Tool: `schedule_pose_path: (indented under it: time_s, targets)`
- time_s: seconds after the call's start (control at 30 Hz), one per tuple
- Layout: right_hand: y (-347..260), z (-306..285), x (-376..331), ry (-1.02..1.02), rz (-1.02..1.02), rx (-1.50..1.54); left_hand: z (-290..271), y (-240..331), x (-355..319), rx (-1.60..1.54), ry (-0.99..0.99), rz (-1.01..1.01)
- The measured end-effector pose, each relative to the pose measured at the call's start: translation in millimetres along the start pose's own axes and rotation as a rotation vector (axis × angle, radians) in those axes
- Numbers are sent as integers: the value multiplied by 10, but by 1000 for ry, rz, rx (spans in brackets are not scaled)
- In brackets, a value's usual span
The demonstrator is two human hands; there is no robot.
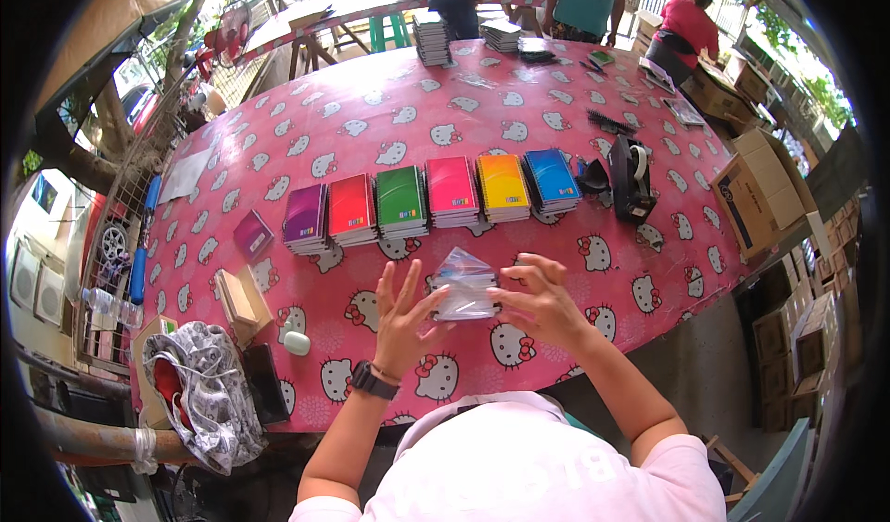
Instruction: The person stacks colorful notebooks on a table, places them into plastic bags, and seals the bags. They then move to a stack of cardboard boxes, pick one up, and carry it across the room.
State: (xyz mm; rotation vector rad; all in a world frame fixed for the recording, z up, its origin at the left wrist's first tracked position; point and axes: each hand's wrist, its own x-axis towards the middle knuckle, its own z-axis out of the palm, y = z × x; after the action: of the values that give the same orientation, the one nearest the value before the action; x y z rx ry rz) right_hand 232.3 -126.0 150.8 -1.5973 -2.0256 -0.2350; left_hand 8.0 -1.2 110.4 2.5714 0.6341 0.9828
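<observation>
A clear plastic bag (464,286) is held above the table between my two hands. My left hand (400,320) touches its left edge with fingers spread upward. On the bag's right edge my right hand (540,301) pinches with bent fingers. Just beyond the bag runs a row of small spiral notebook stacks: purple (306,217), red (352,209), green (400,201), pink (451,190), yellow (502,186) and blue (552,179).
The table wears a pink cartoon-cat cloth (389,114). A black tape dispenser (630,177) stands right of the stacks. A patterned cloth bag (204,392), a phone (263,383), a small box (243,301) lie at left. Cardboard boxes (756,193) sit at right. Other people stand at the far end.
</observation>
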Motion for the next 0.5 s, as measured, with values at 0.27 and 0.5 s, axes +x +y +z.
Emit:
schedule_pose_path:
  time_s: [0.27,0.5]
  targets:
    - [-185,231,236,232,49,388,215,-33,59,-140,65,170]
    - [215,437,464,-212,521,815,28,82,242,-511,-114,-293]
